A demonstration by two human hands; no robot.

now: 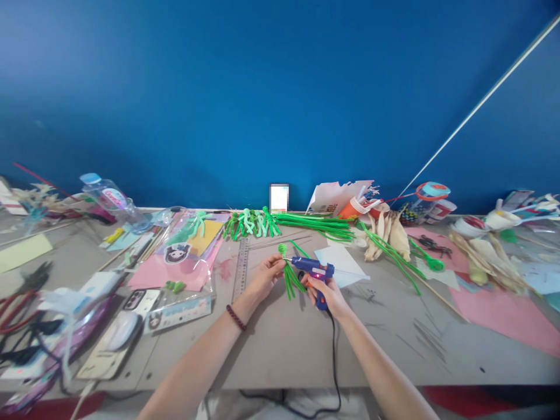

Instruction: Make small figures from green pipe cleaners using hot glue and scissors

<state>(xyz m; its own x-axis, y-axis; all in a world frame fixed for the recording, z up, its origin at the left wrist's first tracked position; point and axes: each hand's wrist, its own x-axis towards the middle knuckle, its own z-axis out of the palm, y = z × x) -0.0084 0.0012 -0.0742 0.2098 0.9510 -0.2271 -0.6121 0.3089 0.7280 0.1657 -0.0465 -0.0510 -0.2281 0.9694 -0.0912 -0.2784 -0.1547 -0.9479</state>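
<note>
My right hand [324,290] is wrapped round the handle of a blue glue gun [311,267], whose nozzle points left. The nozzle tip is at a small figure of green pipe cleaners [290,281], with a light green coiled top and several darker strands hanging down. My left hand [270,273] pinches this figure near its top, just below the coil. Behind the hands, along the wall, lie several similar green figures [251,223] and a bundle of straight green pipe cleaners [317,225]. A clear glue stick sticks out of the gun's back end.
A metal ruler [241,268] and a clear bag [186,251] over coloured paper lie left. Further left are a plastic bottle [109,195], phone [109,350] and pliers [26,291]. Corn husks [385,236] and pink paper [503,318] lie right. The gun's black cord [335,356] hangs over the front edge.
</note>
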